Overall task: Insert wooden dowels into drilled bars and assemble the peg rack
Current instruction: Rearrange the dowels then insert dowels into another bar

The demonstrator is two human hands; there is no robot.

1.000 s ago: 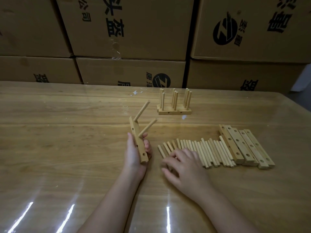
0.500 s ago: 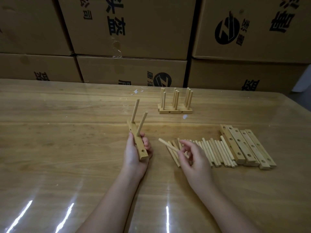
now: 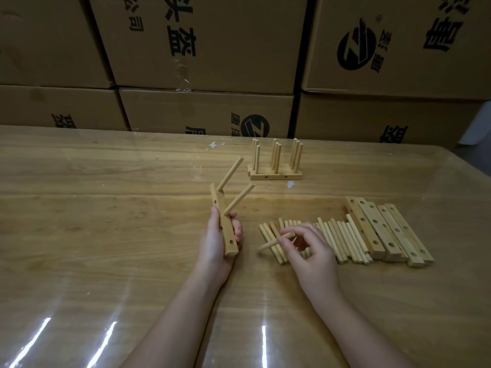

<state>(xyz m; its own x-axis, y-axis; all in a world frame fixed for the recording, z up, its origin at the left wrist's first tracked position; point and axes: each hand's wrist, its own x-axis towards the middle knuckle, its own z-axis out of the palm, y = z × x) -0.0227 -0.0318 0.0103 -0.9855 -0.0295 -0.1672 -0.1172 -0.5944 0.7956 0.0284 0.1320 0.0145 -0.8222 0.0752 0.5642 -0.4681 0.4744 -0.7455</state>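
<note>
My left hand [image 3: 216, 241] grips a drilled wooden bar [image 3: 224, 224] held on end, with two dowels [image 3: 230, 173] stuck in its upper holes and pointing up to the right. An empty hole shows near the bar's lower end. My right hand [image 3: 309, 252] pinches a single loose dowel [image 3: 275, 242] just above a row of several loose dowels [image 3: 337, 235] lying on the table. Several drilled bars [image 3: 385, 229] lie side by side to the right of that row. A finished peg rack [image 3: 275, 166] stands upright farther back.
The wooden table [image 3: 106, 208] has a glossy clear cover with glare streaks near the front. Stacked cardboard boxes [image 3: 207, 49] form a wall along the table's far edge. The table's right edge [image 3: 475, 171] curves away at the upper right.
My right hand lifted one dowel out of the row and now holds it lower, close over the pile. The bar in my left hand tilted, its dowels leaning right again.
</note>
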